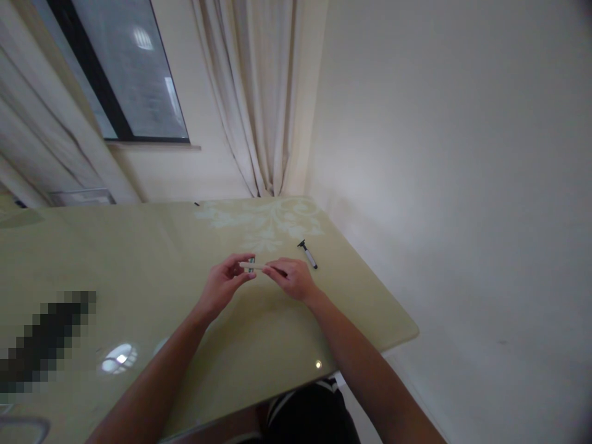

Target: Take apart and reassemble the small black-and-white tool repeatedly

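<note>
Above the table, my left hand [226,279] pinches a small dark and greenish piece [251,261] between thumb and fingers. The piece is too small to name. My right hand [292,279] is closed on a thin pale stick [252,266], perhaps a brush handle, which points left. Its left end crosses in front of the small piece, and I cannot tell whether they touch. Beyond my right hand lies a razor [308,254] with a dark head and a silver and black handle. Neither hand touches it.
The glossy pale-green table [259,357] ends in a rounded corner at the right, beside a white wall [453,185]. Curtains [259,92] and a window [139,74] are behind it. A blurred-out dark shape [46,342] lies at the left. A small dark bit [197,204] sits near the far edge.
</note>
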### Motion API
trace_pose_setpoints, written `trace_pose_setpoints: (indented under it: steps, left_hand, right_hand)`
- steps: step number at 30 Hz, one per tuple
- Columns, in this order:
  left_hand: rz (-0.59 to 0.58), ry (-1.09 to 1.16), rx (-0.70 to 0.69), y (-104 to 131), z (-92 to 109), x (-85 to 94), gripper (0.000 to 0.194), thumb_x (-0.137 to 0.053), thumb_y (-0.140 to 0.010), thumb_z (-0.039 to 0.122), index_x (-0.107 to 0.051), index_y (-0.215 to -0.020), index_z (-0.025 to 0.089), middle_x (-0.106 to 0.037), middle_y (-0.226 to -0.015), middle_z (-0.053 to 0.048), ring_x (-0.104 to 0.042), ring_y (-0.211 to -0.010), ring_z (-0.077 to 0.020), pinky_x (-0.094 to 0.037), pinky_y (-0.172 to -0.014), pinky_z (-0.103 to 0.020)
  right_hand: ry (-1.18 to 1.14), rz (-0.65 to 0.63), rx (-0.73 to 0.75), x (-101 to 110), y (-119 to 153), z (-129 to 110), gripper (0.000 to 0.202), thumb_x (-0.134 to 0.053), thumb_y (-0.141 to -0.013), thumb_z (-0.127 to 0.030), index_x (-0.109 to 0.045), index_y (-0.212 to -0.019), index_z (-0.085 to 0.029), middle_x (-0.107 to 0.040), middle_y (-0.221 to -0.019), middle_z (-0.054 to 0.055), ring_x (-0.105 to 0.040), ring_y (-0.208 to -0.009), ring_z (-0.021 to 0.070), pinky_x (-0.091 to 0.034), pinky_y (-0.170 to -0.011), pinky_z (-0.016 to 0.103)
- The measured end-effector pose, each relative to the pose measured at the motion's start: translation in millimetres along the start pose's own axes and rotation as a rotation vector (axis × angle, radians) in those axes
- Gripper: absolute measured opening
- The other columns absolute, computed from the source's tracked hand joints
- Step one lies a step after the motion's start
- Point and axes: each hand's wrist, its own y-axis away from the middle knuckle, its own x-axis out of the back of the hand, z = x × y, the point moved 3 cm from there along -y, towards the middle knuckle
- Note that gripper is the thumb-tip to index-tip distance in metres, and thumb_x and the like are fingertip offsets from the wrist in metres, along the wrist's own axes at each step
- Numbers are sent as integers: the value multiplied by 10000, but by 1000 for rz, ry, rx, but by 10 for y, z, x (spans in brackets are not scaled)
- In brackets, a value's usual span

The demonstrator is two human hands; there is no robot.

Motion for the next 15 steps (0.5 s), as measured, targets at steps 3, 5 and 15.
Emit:
trace_pose_setpoints:
  steps: [3,5,15]
  left_hand:
    - [27,-7,-10,-7,-3,23,479,-829,-740,351,-731,-1190,223,-549,-686,52,-520,-630,-112,-414,-601,-226]
    - [35,16,-10,-10,-11,38,468,-830,-738,350,-734,-1179,227,-553,-713,49,-520,-640,-109,-418,-611,-227]
    - [43,13,0,-25,-79,43,455,-843,-728,371,-736,-1139,209,-546,-691,44,-535,-662,-125,-429,-629,-243]
  right_hand:
    - [-63,39,-4,13,11,5,492,-462,-1050,-529,-790,-984,-170,-707,-771,43,-575,-653,129,-383,-644,240]
    - [-89,30,-3,8,18,9,509,-449,-1050,-538,-782,-969,-162,-687,-743,38,-555,-633,126,-376,-631,242]
    - [43,24,-84,10,6,52,483,-456,-1050,-535,-788,-960,-196,-712,-782,36,-595,-691,138,-368,-665,249]
